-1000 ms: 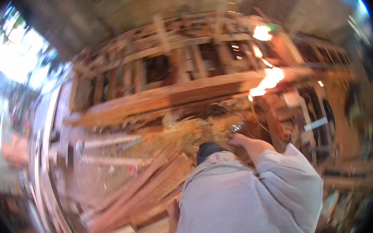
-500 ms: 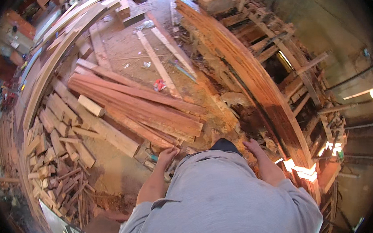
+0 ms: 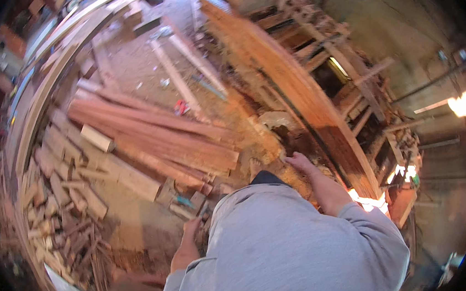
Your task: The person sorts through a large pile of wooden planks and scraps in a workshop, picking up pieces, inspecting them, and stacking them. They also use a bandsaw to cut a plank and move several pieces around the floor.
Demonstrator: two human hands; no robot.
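Note:
My right hand (image 3: 299, 163) reaches forward over the orange sawdust, just left of a long thick timber beam (image 3: 309, 97) with a freshly cut orange-brown face. Its fingers are too blurred to read, and I make out nothing held. Low at my left side is my left hand (image 3: 193, 225), beside a small pile of wood offcuts (image 3: 196, 201) with something teal among it. Its fingers are partly hidden and blurred. Ahead on the left lies a fanned stack of reddish planks (image 3: 160, 132). My dark-clad leg and a bare foot (image 3: 255, 165) show between my hands.
A heap of short wood blocks (image 3: 62, 188) lies at the left, bordered by a long board (image 3: 46, 101). Thin pale strips (image 3: 176, 78) and a small red scrap (image 3: 181, 107) lie on the dirt floor ahead. A timber rack (image 3: 343, 72) stands behind the beam.
My right hand has moved forward and inward, closer to the sawdust beside the beam. The left hand has drawn back toward my side. The whole view has shifted slightly.

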